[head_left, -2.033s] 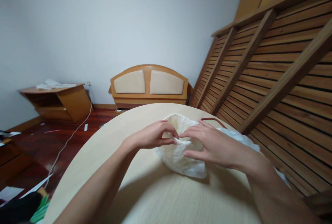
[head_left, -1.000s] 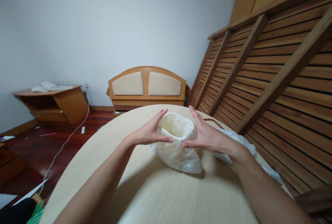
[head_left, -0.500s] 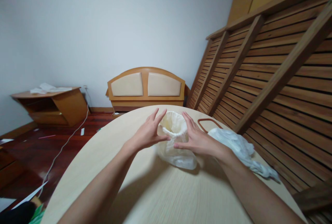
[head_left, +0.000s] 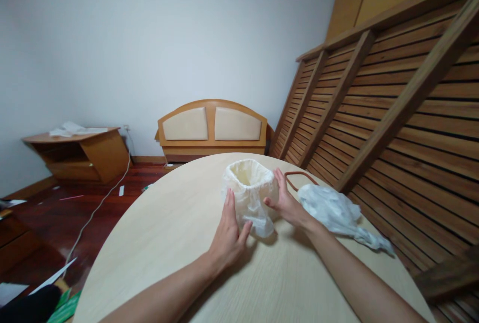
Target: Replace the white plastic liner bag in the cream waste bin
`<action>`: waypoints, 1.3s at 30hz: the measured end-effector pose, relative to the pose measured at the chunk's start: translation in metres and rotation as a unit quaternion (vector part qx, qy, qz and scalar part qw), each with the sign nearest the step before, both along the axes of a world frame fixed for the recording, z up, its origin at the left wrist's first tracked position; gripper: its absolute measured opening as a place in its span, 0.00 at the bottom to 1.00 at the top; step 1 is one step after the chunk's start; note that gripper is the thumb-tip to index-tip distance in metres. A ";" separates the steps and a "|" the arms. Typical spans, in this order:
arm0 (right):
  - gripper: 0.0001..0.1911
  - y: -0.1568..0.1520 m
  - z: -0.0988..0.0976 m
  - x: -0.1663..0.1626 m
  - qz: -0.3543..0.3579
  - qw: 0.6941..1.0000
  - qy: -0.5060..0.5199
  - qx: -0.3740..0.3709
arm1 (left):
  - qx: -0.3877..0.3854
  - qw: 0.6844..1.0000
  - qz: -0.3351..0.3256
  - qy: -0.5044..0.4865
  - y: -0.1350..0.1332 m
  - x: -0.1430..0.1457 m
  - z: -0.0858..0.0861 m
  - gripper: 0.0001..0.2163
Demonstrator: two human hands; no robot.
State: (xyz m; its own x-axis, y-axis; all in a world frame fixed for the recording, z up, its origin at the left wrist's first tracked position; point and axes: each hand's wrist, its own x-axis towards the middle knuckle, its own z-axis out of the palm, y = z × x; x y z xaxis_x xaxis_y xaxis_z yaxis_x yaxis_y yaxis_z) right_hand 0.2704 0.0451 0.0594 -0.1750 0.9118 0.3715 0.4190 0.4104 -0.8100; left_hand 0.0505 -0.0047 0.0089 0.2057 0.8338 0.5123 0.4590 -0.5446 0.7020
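You can read no text, label, brand, number or sign anywhere in your view. On the white plastic bag (head_left: 249,203), just below the centre towards six o'clock, you can make out no lettering. The crumpled plastic bag (head_left: 329,208) at four o'clock gives you nothing legible either. The green item (head_left: 67,308) and the loose white sheet (head_left: 13,293), both out at eight o'clock, may carry print, but they sit too blurred and too near the edge for you to tell.
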 end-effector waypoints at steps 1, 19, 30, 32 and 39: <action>0.73 -0.001 -0.010 -0.005 -0.001 1.000 0.022 0.004 | -0.019 1.000 -0.003 -0.011 -0.001 0.003 -0.003 0.42; 0.46 -0.018 -0.050 -0.043 -0.031 0.995 -0.086 0.029 | -0.070 0.994 0.041 -0.074 0.017 -0.007 -0.008 0.36; 0.45 -0.015 -0.060 -0.039 0.013 0.991 -0.122 0.048 | -0.026 0.990 0.097 -0.102 0.035 -0.009 -0.018 0.37; 0.43 -0.015 -0.059 -0.038 0.019 0.990 -0.132 0.051 | -0.029 0.989 0.096 -0.112 0.035 -0.010 -0.018 0.37; 0.25 -0.014 -0.048 -0.024 -0.045 0.993 -0.094 0.056 | -0.068 0.984 0.093 -0.133 0.027 -0.016 -0.024 0.36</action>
